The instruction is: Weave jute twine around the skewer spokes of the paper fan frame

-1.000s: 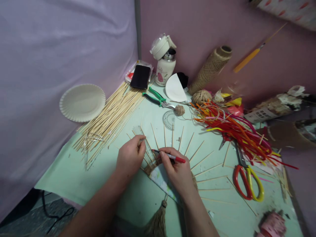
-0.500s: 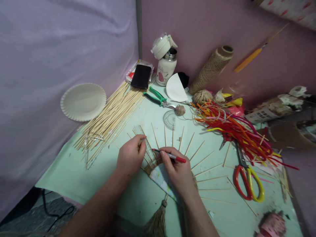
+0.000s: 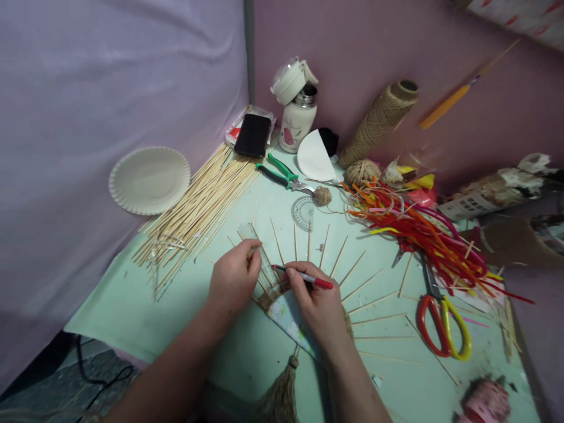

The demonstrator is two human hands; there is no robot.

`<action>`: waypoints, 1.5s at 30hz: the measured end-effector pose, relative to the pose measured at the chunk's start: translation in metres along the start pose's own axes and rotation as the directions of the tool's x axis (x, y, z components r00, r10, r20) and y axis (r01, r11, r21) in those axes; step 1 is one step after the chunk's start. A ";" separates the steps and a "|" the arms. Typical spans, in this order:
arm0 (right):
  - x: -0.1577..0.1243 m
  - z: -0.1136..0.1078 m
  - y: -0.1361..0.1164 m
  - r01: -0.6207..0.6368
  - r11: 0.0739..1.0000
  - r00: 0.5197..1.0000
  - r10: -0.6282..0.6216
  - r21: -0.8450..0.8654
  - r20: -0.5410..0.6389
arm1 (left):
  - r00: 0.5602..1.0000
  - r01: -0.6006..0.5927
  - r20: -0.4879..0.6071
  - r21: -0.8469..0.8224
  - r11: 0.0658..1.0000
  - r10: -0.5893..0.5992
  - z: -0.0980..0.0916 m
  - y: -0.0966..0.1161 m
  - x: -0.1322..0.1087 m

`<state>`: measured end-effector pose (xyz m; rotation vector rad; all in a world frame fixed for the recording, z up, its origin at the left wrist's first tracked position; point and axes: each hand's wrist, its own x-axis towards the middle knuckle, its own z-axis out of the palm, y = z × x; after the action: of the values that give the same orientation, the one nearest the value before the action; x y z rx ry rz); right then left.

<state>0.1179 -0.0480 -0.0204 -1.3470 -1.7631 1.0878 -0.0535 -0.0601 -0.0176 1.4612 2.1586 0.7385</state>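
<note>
My left hand (image 3: 235,273) is closed on a clear ruler (image 3: 264,258), which slants across the thin sticks on the left side of a half-round fan piece (image 3: 282,314). My right hand (image 3: 315,296) grips a red marker pen (image 3: 312,279), its dark tip pointing left at the ruler's edge. Bamboo sticks (image 3: 352,267) spread outward from the fan's curved, twine-wrapped rim. A patterned cloth or paper covers its middle, partly behind my right hand. From its straight edge hangs a twine tassel (image 3: 284,390).
A bundle of sticks (image 3: 198,211) lies at left beside a paper plate (image 3: 150,179). Green-handled pliers (image 3: 282,173), a protractor (image 3: 303,212) and a twine cone (image 3: 381,123) are farther back. Red-and-yellow scissors (image 3: 443,323) and colourful pipe cleaners (image 3: 423,229) lie at right.
Both hands, the ruler and the marker pen stay almost where they were. The whole view has shifted very slightly.
</note>
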 end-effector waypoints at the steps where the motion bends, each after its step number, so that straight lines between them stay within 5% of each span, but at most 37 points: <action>1: 0.000 0.000 0.000 -0.003 1.000 1.000 0.003 0.001 -0.007 | 1.000 -0.001 0.004 -0.002 1.000 0.001 0.000 0.000 0.000; 15: 0.000 -0.001 -0.002 -0.009 1.000 0.999 0.009 -0.001 -0.031 | 1.000 -0.016 -0.002 -0.014 1.000 0.016 0.000 0.000 0.000; 32: -0.003 -0.001 0.000 0.047 0.990 0.999 -0.046 0.133 -0.015 | 0.980 0.027 -0.178 -0.330 0.943 -0.090 -0.014 -0.011 -0.032; 40: -0.023 -0.019 -0.024 0.304 0.879 0.928 -0.187 -0.366 0.322 | 0.961 0.013 -0.240 -0.460 0.888 -0.139 -0.012 -0.015 -0.027; 45: -0.035 -0.011 -0.022 0.254 0.813 0.959 -0.142 -0.525 0.245 | 0.970 -0.004 -0.215 -0.491 0.871 -0.117 -0.011 -0.011 -0.027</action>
<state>0.1271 -0.0822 0.0033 -1.3608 -2.4351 0.6225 -0.0588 -0.0907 -0.0148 1.0787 1.9600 1.3818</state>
